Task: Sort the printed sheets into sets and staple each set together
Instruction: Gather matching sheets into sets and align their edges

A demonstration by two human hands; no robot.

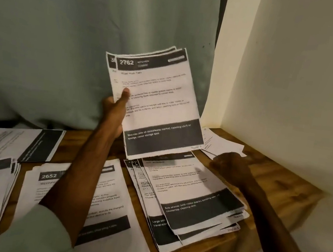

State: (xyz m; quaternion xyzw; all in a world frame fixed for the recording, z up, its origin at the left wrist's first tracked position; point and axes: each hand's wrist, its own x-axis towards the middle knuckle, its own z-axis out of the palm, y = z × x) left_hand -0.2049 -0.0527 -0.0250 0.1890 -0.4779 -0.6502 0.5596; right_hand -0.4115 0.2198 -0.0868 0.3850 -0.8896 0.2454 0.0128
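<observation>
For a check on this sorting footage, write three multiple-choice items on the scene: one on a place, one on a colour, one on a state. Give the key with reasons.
1. Where is the sheet headed 2652?
A. Held up in the air.
B. Flat on the wooden table, under the left forearm.
C. On the floor.

2. What colour is the band at the foot of the sheet headed 2762?
A. Dark grey with white print.
B. Red.
C. Yellow.

3. What is the left hand doing?
A. Lying flat on the table.
B. Hanging empty.
C. Gripping a sheaf of sheets raised off the table.

Key: 1 B, the forearm crosses over it on the table; 2 A, white words stand on the dark band; 3 C, its thumb presses the top sheet's front, well above the table.
</observation>
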